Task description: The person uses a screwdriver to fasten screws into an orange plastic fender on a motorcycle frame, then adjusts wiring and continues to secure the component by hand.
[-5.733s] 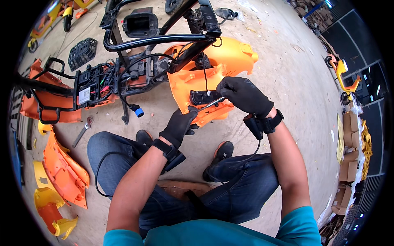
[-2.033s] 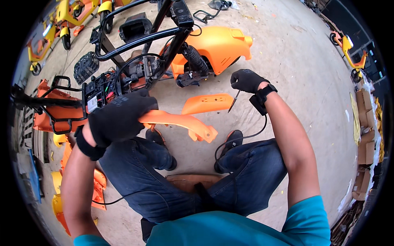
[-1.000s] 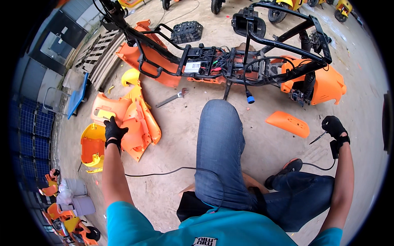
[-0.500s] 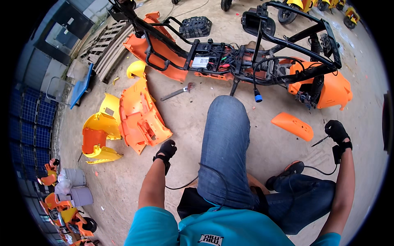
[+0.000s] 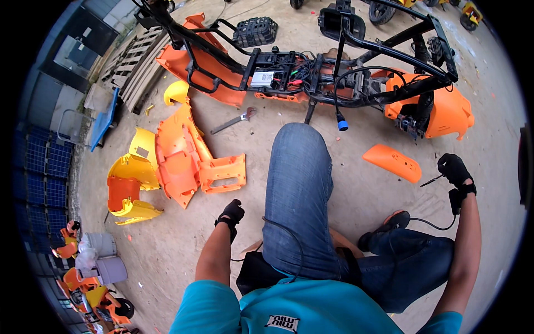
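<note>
Two black-gloved hands of yours are held apart on either side of your bent legs. Your right hand (image 5: pixel 453 168) is closed around a screwdriver (image 5: pixel 431 181), its shaft pointing down and to the left. Near its tip, a long orange panel (image 5: pixel 392 162) lies on the floor (image 5: pixel 328 195). Your left hand (image 5: pixel 232 211) has its fingers partly curled; you seem to hold nothing in it, though I cannot tell how far it is closed. It is nearest an orange piece with a window-like opening (image 5: pixel 214 170), which lies against a larger orange cover (image 5: pixel 175 158). Left of these sits a yellow cover (image 5: pixel 146 177). A wrench (image 5: pixel 233 121) lies between the covers and the black scooter frame (image 5: pixel 350 102), which stands ahead of you with a blue-tipped cable (image 5: pixel 342 126) hanging from it.
</note>
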`<state>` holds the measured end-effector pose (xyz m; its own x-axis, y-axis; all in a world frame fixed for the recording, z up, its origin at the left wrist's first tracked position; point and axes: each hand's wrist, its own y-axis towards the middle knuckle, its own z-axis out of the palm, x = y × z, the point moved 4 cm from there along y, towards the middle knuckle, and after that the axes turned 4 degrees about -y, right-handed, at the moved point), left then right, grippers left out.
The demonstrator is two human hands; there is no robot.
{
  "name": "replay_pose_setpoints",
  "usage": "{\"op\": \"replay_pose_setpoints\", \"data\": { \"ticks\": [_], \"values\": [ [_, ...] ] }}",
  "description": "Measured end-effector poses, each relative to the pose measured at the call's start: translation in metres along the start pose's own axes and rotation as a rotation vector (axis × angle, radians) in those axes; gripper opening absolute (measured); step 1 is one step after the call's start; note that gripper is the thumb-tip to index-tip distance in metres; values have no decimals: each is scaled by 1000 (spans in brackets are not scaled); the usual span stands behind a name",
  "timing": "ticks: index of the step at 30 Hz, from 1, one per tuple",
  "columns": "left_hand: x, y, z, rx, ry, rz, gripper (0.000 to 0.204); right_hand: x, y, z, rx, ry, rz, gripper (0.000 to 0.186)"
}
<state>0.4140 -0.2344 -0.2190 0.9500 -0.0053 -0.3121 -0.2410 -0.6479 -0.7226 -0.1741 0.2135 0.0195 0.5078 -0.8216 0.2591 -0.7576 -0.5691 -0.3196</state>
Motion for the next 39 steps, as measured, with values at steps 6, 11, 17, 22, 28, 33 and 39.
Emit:
{"op": "replay_pose_setpoints", "data": {
  "ticks": [6,11,17,22,28,33,39],
  "values": [
    [-13,14,-2,-352,365,134,19,11,-6,-4,39,16,113,11],
    [-25,36,7,-374,557,149,18,9,1,7,71,25,118,9],
    [-58,66,25,-266,432,203,18,3,-5,21,156,-42,215,6],
    [-41,80,19,-448,-132,-99,25,28,6,26,183,16,185,4],
    [-33,89,29,-471,38,-89,28,42,4,27,162,26,140,5],
    [-46,94,3,-389,423,147,18,31,7,33,162,7,60,5],
    [-64,55,-75,-533,517,341,14,42,8,26,135,13,34,6]
  ]
}}
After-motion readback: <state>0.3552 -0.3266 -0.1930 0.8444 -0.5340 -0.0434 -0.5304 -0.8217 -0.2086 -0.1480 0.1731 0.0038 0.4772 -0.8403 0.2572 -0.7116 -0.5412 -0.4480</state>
